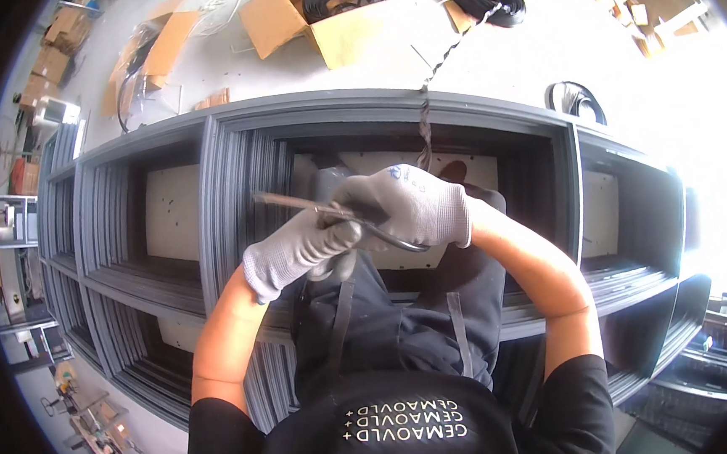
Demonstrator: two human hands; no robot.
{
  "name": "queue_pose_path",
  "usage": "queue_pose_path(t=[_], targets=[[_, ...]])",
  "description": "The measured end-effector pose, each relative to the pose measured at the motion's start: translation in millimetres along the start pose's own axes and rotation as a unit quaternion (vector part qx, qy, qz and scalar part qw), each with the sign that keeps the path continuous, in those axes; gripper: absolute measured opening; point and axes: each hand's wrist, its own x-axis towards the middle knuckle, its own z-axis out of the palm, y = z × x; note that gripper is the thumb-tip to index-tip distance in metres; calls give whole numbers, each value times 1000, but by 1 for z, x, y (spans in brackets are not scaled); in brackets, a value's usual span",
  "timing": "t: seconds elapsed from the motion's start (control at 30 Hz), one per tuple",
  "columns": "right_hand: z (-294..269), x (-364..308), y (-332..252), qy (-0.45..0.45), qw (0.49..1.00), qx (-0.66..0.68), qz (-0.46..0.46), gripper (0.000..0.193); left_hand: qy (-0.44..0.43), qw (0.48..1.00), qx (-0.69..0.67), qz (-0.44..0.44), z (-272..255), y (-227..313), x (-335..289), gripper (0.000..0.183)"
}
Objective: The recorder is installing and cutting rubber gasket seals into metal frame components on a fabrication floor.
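Both my hands wear grey knitted gloves and meet over the dark grey frames. My right hand (412,202) is closed around a long thin tool (290,202). Its brownish, metal-looking shaft points left across my left hand, and a black curved part shows below my right fingers. The tool's exact kind is unclear. My left hand (304,246) is closed against the right one, thumb and fingers pressed together; what lies between them is hidden. A twisted dark strip (426,130) hangs down behind my right hand; its lower end is out of sight.
Stacked dark grey frames (313,102) with rectangular openings surround my legs. Beyond them lie an open cardboard box (277,18) with a black coil, another black coil (487,1) joined to the strip, and a smaller coil (576,102). Shelving stands at the left.
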Motion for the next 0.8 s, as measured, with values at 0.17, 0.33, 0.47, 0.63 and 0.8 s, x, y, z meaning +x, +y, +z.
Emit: queue_pose_path(t=[0.17,0.33,0.47,0.63,0.8], targets=[[-19,-23,19,36,995,-91,9,39,70,993,-36,-93,22,-1,-9,39],[-41,-53,36,406,880,237,64,40,143,985,-83,-56,29,-9,-43,30],[-14,-78,34,430,818,343,165,39,180,975,-127,-39,28,-27,-55,28],[107,-75,26,218,667,654,283,41,259,957,-117,-49,33,-36,-47,35],[141,-39,0,211,589,766,147,40,288,955,-62,-32,50,-49,-40,20]])
